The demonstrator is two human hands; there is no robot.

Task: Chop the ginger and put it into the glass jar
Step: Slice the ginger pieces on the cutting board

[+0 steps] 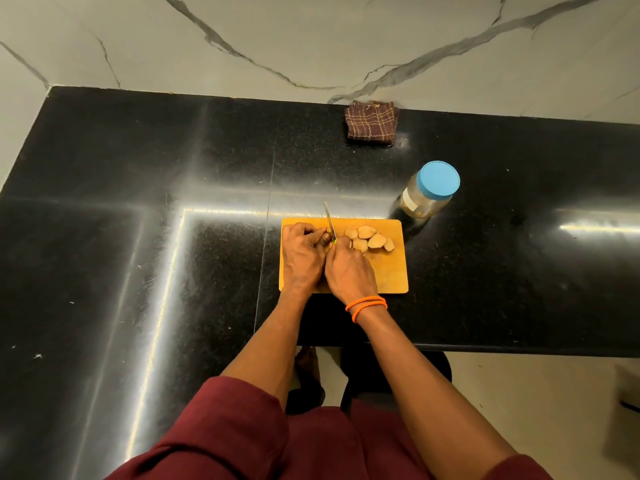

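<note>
— On the rectangular light wooden chopping board [388, 275], why do both hands crowd the left half?

— Because the cut is happening there, I judge. The left hand [303, 252] curls its fingers down over a small piece of ginger, which is almost wholly hidden beneath them, pinning it so it cannot roll. The right hand [349, 270] is wrapped round the handle of the slim steel-bladed knife [329, 221]; only a sliver of green handle shows, and the blade points away from the person, right beside the left fingertips.

— And the pale beige ginger chunks [369, 239]?

— They lie heaped on the board just right of the knife, apart from the blade, likely pushed aside to keep the cutting spot free. I count about six, though they overlap, so I cannot be sure.

— Where is the jar?

— One clear glass jar [420, 202] stands upright on the glossy black stone desk [138, 254], near the board's far right corner, within easy reach of the knife hand. Its round blue lid [438, 179] is still on, so nothing goes in yet.

— Anything else?

— One folded brown checked cloth [371, 123] by the marble wall [311, 39], well apart. One knife, one board, two orange bangles [367, 304] on the right wrist.
</note>
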